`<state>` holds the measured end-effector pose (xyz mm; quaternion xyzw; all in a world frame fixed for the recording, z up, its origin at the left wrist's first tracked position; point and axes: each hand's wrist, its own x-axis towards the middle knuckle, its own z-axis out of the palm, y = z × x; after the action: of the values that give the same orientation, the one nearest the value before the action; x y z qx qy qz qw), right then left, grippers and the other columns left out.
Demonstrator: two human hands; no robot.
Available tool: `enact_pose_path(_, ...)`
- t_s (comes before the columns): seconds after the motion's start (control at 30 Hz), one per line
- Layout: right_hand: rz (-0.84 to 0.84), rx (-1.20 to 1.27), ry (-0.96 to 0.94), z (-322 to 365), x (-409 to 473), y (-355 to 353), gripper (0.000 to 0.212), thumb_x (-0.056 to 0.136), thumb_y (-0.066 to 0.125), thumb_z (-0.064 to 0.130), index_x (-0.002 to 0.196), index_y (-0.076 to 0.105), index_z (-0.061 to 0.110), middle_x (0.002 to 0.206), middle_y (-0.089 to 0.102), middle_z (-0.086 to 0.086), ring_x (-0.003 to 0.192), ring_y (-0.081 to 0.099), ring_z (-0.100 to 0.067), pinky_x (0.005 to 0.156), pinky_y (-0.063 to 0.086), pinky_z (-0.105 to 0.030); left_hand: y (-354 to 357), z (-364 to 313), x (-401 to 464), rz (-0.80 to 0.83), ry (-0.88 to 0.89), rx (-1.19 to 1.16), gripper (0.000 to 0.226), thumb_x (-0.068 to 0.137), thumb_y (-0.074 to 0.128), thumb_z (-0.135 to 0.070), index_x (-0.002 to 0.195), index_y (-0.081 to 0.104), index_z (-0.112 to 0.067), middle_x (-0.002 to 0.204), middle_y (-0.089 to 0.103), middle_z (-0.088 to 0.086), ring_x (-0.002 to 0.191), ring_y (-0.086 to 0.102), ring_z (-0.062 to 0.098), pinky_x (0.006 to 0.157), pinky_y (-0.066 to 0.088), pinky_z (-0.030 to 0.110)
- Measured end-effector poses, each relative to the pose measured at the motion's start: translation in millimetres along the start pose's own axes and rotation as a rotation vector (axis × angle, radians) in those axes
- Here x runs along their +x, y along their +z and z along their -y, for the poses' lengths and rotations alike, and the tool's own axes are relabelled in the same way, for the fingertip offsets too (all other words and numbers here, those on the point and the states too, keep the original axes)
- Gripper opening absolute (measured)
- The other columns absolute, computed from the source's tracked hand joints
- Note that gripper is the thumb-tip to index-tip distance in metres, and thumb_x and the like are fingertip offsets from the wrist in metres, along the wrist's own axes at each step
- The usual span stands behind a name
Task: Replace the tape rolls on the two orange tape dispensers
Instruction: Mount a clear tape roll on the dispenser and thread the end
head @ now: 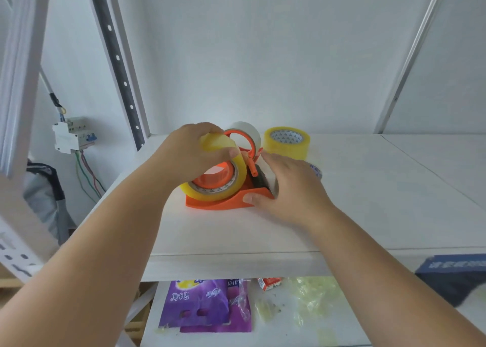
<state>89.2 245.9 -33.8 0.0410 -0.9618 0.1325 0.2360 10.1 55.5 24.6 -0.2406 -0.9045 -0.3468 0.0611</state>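
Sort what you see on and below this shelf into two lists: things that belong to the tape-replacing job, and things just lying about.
Belongs to the job:
near orange dispenser
yellowish tape roll on it, gripped by the left hand
right hand steadying the base
far orange dispenser
spare yellow roll

Lying about:
purple packets
small red carton
circuit breaker

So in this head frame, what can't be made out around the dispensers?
- Rear dispenser: mostly hidden behind the left hand and the yellow tape roll.
- Front dispenser: its cutter end is covered by the right hand.
- Small roll beyond the right hand: only an edge shows.
- Spare roll: core print too small to read.
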Motion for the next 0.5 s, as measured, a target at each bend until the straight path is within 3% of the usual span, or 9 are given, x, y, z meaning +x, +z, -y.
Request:
enact_pose_path(0.1,0.22,0.113,0.016,0,20,-9,0.091,0.066,0.069,0.066,0.143,0.032,0.033,0.139,0.051,0.007,0.126,0.048,-0.017,0.1,0.043,-0.035,-1,12,-5,-0.025,0.015,-0.044,0.056,0.077,0.065,-0.055,0.129,0.049,-0.043,0.132,0.048,-0.01,0.117,0.048,0.012,0.095,0.037,0.026)
enact_pose_path(0.2,0.3,0.209,-0.006,3,32,-12,0.076,0.069,0.074,0.053,0.136,0.043,0.035,0.132,0.056,0.01,0.12,0.052,-0.013,0.097,0.044,-0.032,-5,26,-8,-0.05,-0.002,-0.101,0.07,0.071,0.066,-0.062,0.134,0.04,-0.045,0.127,0.053,-0.015,0.113,0.054,0.01,0.097,0.044,0.032)
enact_pose_path(0.27,0.291,0.252,0.015,2,33,-12,0.07,0.07,0.076,0.047,0.132,0.048,0.032,0.131,0.056,0.011,0.12,0.052,-0.009,0.094,0.042,-0.026,-7,33,-11,-0.072,-0.028,-0.162,0.074,0.07,0.07,-0.059,0.134,0.038,-0.039,0.117,0.056,-0.017,0.109,0.055,0.008,0.093,0.044,0.028)
enact_pose_path(0.37,0.331,0.465,0.127,-6,35,-10,0.064,0.07,0.08,0.039,0.127,0.052,0.029,0.131,0.055,0.014,0.122,0.049,-0.001,0.099,0.037,-0.022,-9,42,-17,-0.104,-0.062,-0.241,0.055,0.073,0.074,-0.044,0.12,0.047,-0.031,0.105,0.058,-0.017,0.104,0.056,0.007,0.086,0.043,0.02)
enact_pose_path(0.43,0.35,0.586,0.177,-11,40,-8,0.064,0.069,0.082,0.033,0.126,0.055,0.024,0.131,0.057,0.011,0.124,0.05,-0.002,0.106,0.038,-0.028,-9,44,-20,-0.125,-0.052,-0.272,0.04,0.076,0.073,-0.036,0.11,0.053,-0.029,0.104,0.06,-0.016,0.102,0.059,0.007,0.093,0.047,0.027)
enact_pose_path(0.5,0.36,0.608,0.205,-15,45,-7,0.065,0.068,0.083,0.026,0.127,0.056,0.021,0.13,0.059,0.007,0.123,0.052,-0.004,0.102,0.039,-0.024,-10,44,-21,-0.134,-0.028,-0.279,0.031,0.079,0.072,-0.031,0.106,0.057,-0.031,0.103,0.063,-0.016,0.101,0.059,0.003,0.099,0.045,0.031)
